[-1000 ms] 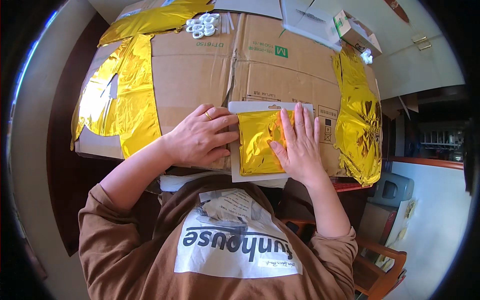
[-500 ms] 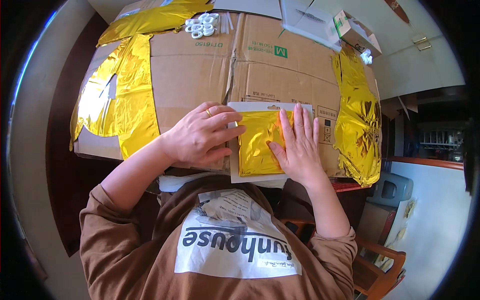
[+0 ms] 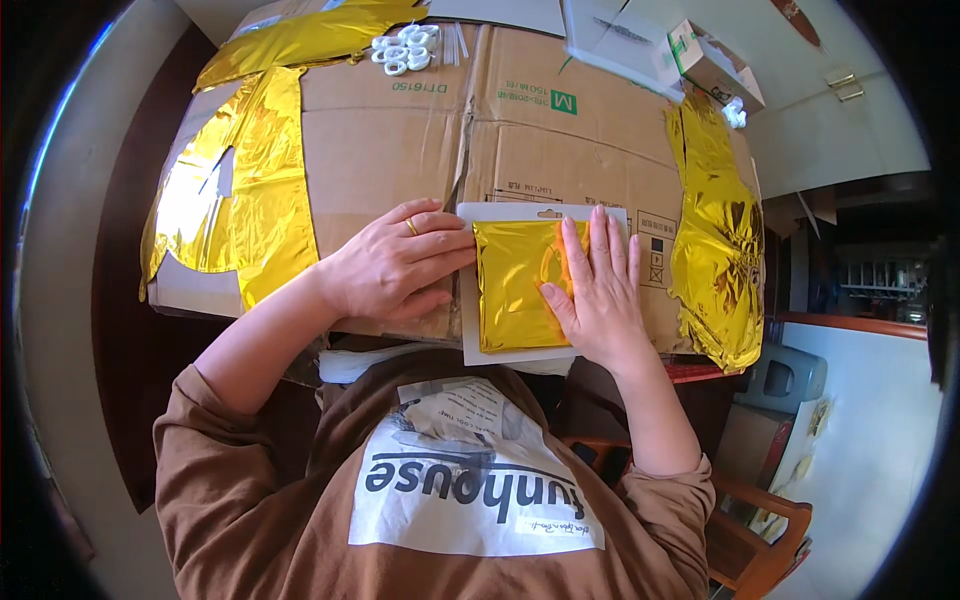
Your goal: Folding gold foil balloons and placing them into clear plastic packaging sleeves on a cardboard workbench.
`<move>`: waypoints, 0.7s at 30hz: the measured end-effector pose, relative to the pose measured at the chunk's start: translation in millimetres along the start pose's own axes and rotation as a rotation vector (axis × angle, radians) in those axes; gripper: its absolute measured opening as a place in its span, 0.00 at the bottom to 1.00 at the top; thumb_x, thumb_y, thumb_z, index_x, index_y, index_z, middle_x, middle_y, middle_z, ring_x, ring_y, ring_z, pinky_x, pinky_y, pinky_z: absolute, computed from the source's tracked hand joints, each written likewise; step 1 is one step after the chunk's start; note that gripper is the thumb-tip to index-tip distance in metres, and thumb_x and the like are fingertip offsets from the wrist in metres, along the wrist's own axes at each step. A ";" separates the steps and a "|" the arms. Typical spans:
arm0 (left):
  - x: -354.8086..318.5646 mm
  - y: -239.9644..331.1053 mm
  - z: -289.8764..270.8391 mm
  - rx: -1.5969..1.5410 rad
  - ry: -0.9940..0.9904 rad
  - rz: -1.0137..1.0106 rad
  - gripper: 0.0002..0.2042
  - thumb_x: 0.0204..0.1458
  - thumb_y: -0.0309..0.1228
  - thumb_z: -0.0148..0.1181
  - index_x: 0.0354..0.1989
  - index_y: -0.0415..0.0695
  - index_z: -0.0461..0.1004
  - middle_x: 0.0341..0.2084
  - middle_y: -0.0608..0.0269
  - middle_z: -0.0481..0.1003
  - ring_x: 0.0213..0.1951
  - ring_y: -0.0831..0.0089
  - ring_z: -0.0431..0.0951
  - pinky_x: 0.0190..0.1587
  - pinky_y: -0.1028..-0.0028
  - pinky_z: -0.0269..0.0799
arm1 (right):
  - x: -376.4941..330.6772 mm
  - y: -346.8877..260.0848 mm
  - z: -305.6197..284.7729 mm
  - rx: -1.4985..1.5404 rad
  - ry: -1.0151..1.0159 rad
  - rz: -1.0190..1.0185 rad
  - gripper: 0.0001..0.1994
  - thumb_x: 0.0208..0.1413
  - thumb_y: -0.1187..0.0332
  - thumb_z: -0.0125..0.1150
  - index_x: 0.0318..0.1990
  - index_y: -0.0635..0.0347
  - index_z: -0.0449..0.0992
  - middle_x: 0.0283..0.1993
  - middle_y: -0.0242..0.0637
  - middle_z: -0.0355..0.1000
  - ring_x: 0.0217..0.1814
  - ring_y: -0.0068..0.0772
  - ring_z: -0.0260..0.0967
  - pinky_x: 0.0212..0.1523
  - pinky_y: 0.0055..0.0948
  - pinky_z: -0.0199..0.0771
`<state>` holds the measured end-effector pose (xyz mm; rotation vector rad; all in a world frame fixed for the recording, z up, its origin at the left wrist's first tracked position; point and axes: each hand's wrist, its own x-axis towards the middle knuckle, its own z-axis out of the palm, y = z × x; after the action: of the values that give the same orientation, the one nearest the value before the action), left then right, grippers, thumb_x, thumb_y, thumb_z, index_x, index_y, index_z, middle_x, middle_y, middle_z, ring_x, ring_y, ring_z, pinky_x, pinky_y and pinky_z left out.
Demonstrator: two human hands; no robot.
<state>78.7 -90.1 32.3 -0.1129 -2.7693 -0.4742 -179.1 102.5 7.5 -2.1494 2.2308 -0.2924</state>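
- Head view, left hand: fingers loosely bent, thumb apart from them, fingertips at the left edge of the white card. Half a second ago they reached over the left border of the folded gold foil; now they have drawn back leftward, much as they lay a second ago.
- Right hand: flat, fingers straight and thumb spread, lying over the right part of the foil and card. Its place is unchanged across the frames.
- The two hands are apart, on either side of the foil.
- The folded foil lies on the card, at the near edge of the cardboard, just right of its centre seam. Its left border sits slightly straighter than half a second ago.
- Unmoved around them: a left foil piece, a far-left foil piece, a crumpled foil piece on the right, white rings beside clear strips at the far side, and a small box far right.
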 end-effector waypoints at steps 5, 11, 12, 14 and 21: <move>0.8 -0.2 -0.8 -0.012 -0.049 -0.006 0.25 0.50 0.37 0.67 0.55 0.37 0.75 0.57 0.52 0.73 0.63 0.54 0.70 0.69 0.49 0.59 | 1.3 -2.1 -2.1 -0.029 -0.003 0.001 0.39 0.68 0.45 0.49 0.79 0.49 0.46 0.80 0.63 0.38 0.82 0.67 0.37 0.77 0.66 0.29; 0.3 -0.9 -0.8 -0.018 -0.071 -0.013 0.25 0.51 0.40 0.66 0.55 0.39 0.75 0.58 0.52 0.71 0.64 0.53 0.68 0.69 0.48 0.57 | 0.9 -5.6 -5.8 -0.035 0.099 -0.025 0.35 0.66 0.46 0.53 0.76 0.48 0.56 0.79 0.59 0.44 0.79 0.66 0.44 0.76 0.66 0.35; 0.2 -0.3 -1.3 -0.018 -0.075 -0.017 0.25 0.52 0.41 0.66 0.56 0.39 0.75 0.58 0.52 0.71 0.64 0.53 0.67 0.70 0.47 0.56 | 0.6 -6.0 -6.9 -0.039 0.117 -0.042 0.34 0.65 0.48 0.55 0.75 0.48 0.58 0.78 0.59 0.46 0.77 0.65 0.46 0.75 0.66 0.38; 0.0 1.6 -2.8 -0.018 -0.083 -0.025 0.26 0.52 0.42 0.65 0.56 0.40 0.74 0.59 0.51 0.70 0.65 0.53 0.66 0.70 0.47 0.55 | 0.9 -5.9 -7.0 -0.031 0.122 -0.086 0.32 0.64 0.51 0.58 0.73 0.47 0.62 0.76 0.58 0.50 0.75 0.64 0.50 0.74 0.65 0.43; -1.7 6.4 -1.8 0.028 -0.137 -0.069 0.29 0.57 0.52 0.59 0.60 0.44 0.72 0.61 0.49 0.66 0.67 0.50 0.63 0.73 0.45 0.50 | 3.9 -5.4 -4.0 -0.022 0.096 -0.163 0.30 0.62 0.57 0.62 0.72 0.44 0.65 0.73 0.57 0.56 0.71 0.66 0.55 0.71 0.64 0.52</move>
<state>81.8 -84.7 35.4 -0.0450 -2.9212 -0.4603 -174.5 98.9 12.7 -2.3828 2.1171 -0.3856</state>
